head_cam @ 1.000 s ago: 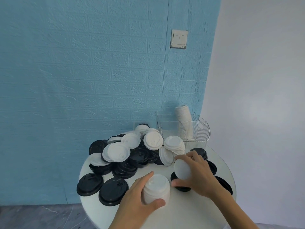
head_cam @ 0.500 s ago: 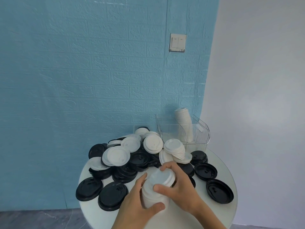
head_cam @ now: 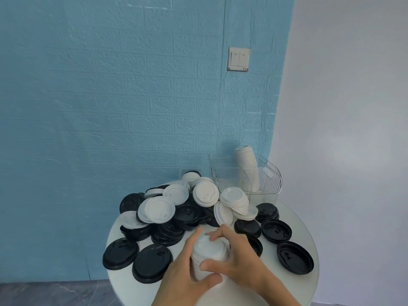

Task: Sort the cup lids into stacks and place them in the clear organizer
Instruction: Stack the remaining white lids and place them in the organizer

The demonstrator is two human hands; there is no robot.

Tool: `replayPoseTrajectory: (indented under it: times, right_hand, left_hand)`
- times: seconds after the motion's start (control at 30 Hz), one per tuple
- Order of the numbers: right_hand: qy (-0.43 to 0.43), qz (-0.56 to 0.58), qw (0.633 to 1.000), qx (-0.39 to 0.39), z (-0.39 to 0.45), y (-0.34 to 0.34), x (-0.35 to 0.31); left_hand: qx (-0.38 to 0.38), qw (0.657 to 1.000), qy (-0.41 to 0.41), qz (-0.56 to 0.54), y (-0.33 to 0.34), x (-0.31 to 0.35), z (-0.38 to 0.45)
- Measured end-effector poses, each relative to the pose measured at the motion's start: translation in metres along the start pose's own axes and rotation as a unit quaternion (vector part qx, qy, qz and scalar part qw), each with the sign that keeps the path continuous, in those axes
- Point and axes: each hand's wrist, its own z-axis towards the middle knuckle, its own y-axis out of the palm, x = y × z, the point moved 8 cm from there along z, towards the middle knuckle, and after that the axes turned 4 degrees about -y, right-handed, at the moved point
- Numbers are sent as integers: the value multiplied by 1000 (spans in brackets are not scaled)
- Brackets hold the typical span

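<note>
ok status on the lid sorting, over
Left hand and right hand both grip the white lid stack. Clear organizer holds one white stack only. Mixed lid pile lies between.

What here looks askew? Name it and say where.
The white stack in the clear organizer leans left instead of standing straight. Loose lids lie heaped across the table, some tipped on edge, such as one white lid.

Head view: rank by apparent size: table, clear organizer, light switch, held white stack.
1. Table
2. Clear organizer
3. White stack, partly hidden by both hands and nearer the camera, so unsure against the organizer
4. Light switch
</note>
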Motion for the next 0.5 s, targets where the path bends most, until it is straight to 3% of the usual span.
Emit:
replayPoseTrajectory:
  times: [0.17, 0.5]
  right_hand:
    - [-6, 17, 1000, -21, -3, -1, 2]
    - [-36, -86, 993, -67, -16, -1, -5]
  left_hand:
    - [11, 1000, 10, 20, 4, 0, 1]
    - [12, 998, 12, 53, 4, 2, -3]
